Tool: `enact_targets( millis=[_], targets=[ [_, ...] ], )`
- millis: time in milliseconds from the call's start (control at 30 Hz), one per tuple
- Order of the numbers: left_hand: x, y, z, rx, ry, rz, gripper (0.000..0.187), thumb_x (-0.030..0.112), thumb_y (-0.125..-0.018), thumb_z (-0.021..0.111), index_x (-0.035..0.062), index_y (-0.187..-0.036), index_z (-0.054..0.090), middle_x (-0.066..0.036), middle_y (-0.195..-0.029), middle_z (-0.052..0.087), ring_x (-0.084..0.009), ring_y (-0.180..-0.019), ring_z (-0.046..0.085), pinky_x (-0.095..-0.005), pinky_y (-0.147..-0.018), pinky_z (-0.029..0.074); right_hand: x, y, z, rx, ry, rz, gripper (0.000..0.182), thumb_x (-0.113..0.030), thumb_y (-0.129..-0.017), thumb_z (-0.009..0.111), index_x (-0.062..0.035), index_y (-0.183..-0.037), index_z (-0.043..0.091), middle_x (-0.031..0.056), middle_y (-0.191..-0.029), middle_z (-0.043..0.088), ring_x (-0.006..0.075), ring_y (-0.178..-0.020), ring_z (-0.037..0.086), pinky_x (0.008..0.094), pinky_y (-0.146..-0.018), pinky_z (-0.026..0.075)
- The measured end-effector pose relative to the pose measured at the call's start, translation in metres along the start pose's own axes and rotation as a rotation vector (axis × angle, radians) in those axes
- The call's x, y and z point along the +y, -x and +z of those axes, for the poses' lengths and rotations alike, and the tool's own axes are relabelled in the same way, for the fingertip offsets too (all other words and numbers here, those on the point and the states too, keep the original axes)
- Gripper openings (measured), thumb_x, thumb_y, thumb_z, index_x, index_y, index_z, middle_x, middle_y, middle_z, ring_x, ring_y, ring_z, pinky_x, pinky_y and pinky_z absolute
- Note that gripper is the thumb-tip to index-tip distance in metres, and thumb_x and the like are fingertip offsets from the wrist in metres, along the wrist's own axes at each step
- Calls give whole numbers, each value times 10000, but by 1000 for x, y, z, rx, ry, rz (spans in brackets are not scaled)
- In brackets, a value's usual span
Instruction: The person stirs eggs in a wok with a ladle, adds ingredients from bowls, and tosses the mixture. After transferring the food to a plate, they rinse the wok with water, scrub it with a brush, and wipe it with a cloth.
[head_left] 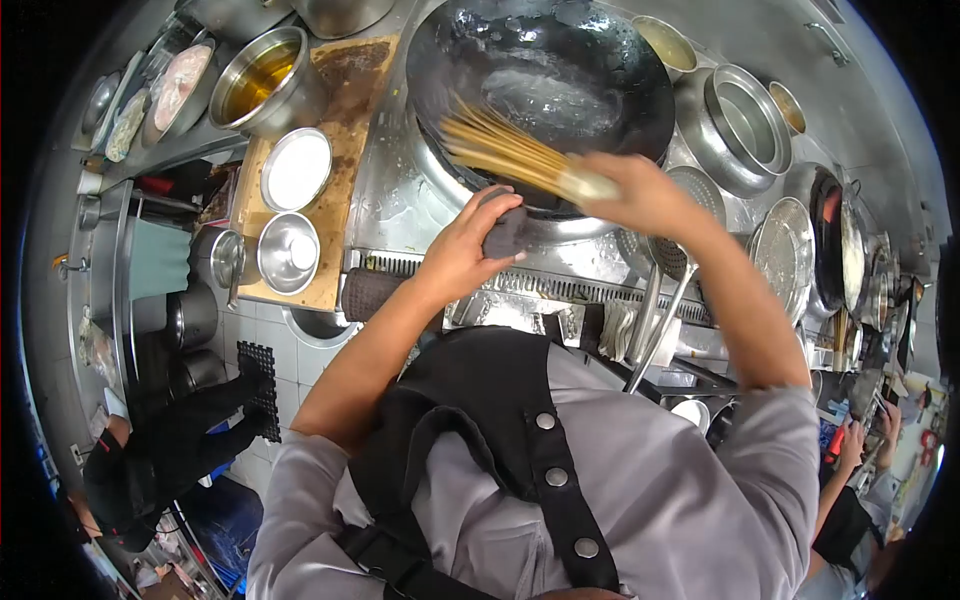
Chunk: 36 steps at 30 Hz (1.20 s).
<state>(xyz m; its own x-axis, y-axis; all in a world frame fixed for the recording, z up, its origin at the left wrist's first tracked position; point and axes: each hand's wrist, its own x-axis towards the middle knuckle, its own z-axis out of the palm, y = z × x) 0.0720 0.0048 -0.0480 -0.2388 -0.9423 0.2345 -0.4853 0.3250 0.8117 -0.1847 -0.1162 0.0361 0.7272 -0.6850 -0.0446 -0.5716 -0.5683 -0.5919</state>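
A large dark wok (540, 85) sits on the stove at the top centre, its inside wet and shiny. My right hand (625, 190) is closed round the pale bound end of a bamboo brush (500, 150). The brush's bristles spread over the wok's near left part, slightly blurred. My left hand (465, 245) grips a dark folded cloth (504, 226) at the wok's near rim.
Left of the wok, a wooden board (345, 130) bears two metal bowls and a pot of yellow oil (262, 75). Perforated ladles (690, 200) and a metal pot (745, 120) stand to the right. Other people are at the lower left and lower right.
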Motion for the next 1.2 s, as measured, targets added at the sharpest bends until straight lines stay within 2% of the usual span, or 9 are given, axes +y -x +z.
enact_targets(
  millis=[67, 167, 267, 433, 567, 733, 900, 967, 1200],
  targets=[
    [3, 15, 1, 35, 101, -4, 666, 157, -810, 792, 111, -1381, 452, -131, -1358, 509, -300, -1282, 499, -400, -1045, 437, 20, 43, -49, -113, 143, 104, 545, -164, -772, 738, -98, -1297, 609, 161, -970, 701, 316, -908, 690, 410, -827, 517],
    [0, 31, 12, 408, 952, -613, 528, 387, -995, 580, 81, -1399, 430, -120, -1356, 503, -279, -1247, 517, -431, -1031, 446, 38, 56, -115, -100, 593, 425, 553, -145, -743, 726, -117, -1285, 624, 194, -1036, 674, 377, -947, 663, 439, -842, 507],
    [7, 9, 6, 412, 1341, -838, 538, 440, -992, 565, 85, -1375, 437, -122, -1310, 541, -288, -1192, 560, -496, -972, 473, 34, 48, -132, 114, 693, 329, 518, -159, -768, 695, -169, -1282, 634, 209, -992, 664, 401, -901, 651, 480, -809, 513],
    [27, -57, 45, 633, 1272, -954, 395, 126, -898, 686, 172, -1216, 455, -54, -1088, 596, -228, -978, 624, -490, -787, 505, -23, 23, -86, 242, 416, 69, 487, -226, -803, 725, -166, -1276, 628, 200, -957, 655, 390, -892, 655, 454, -811, 527],
    [6, -63, 62, 683, 1281, -851, 367, 0, -860, 595, 124, -1179, 462, -69, -1043, 595, -244, -875, 659, -469, -685, 531, 9, 4, -45, -41, 396, 118, 507, -195, -773, 723, -107, -1262, 625, 201, -967, 682, 404, -895, 661, 448, -816, 536],
    [-8, -64, 47, 605, 1252, -861, 344, 7, -855, 603, 107, -1161, 479, -70, -1038, 596, -244, -874, 660, -447, -712, 545, 103, -101, -29, 360, 537, 321, 352, -273, -816, 667, -145, -1142, 650, 204, -1027, 696, 391, -973, 669, 481, -852, 540],
    [6, -58, 26, 483, 1258, -866, 375, 22, -863, 617, 102, -1203, 481, -73, -1047, 597, -246, -951, 646, -445, -822, 547, 46, -152, 11, 324, 27, 196, 519, -336, -780, 747, -170, -1261, 644, 212, -1023, 707, 366, -972, 686, 427, -880, 533],
    [-3, -44, 23, 404, 1456, -673, 376, 55, -880, 629, 83, -1229, 493, -78, -1090, 612, -258, -1010, 636, -464, -903, 527, 22, -129, 14, 229, -3, 106, 523, -278, -783, 743, -131, -1273, 637, 216, -1059, 700, 330, -984, 691, 401, -881, 529],
    [-59, 39, -9, 620, 1445, -755, 380, 400, -981, 594, 81, -1188, 579, -84, -1119, 659, -266, -1060, 636, -444, -957, 496, 41, 33, -78, -238, 72, 104, 555, -167, -749, 734, -141, -1294, 632, 199, -1088, 693, 357, -955, 681, 418, -886, 524]
  ],
)
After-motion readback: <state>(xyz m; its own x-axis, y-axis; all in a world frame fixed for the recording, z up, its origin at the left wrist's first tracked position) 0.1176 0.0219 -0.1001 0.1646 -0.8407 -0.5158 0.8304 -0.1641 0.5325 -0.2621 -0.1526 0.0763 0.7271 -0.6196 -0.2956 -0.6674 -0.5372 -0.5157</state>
